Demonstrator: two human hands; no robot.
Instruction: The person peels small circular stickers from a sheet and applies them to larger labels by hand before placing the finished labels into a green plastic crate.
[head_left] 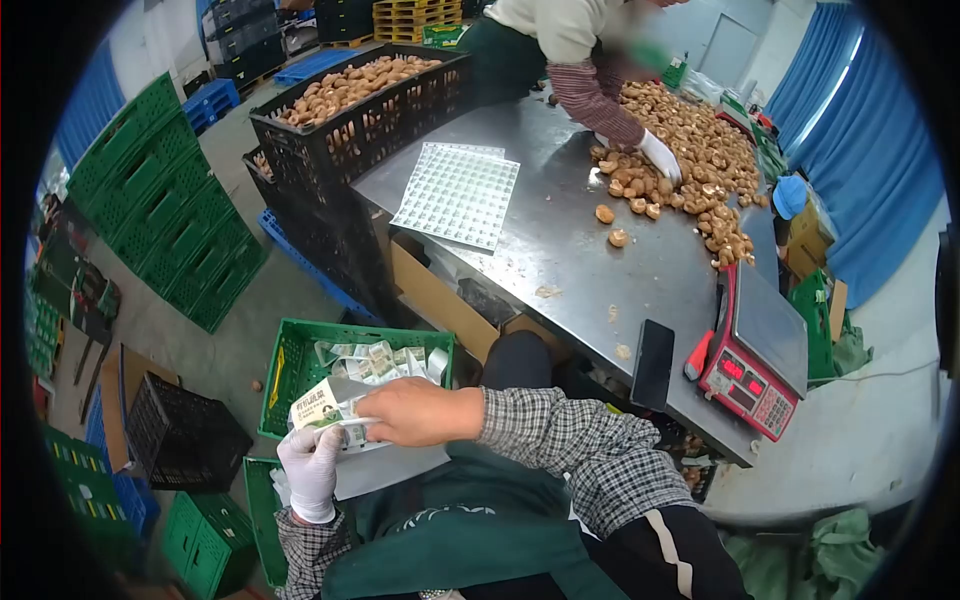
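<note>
My left hand (311, 472), in a white glove, pinches the lower left edge of a printed packet (318, 405) with a green leaf design. My bare right hand (425, 411) grips the same packet from the right, its fingers closed at the packet's edge. Just behind them a green crate (443, 352) holds several similar printed packets (380, 362). A white sheet (392, 472) lies beneath my hands, over my lap. Sheets of labels (460, 195) rest on the metal table.
Across the metal table (560, 270), a co-worker's gloved hand (660, 158) touches piled mushrooms (690, 120). A phone (653, 362) and a red scale (750, 370) sit at the near right edge. Black crates (350, 140) of mushrooms and stacked green crates (165, 205) stand left.
</note>
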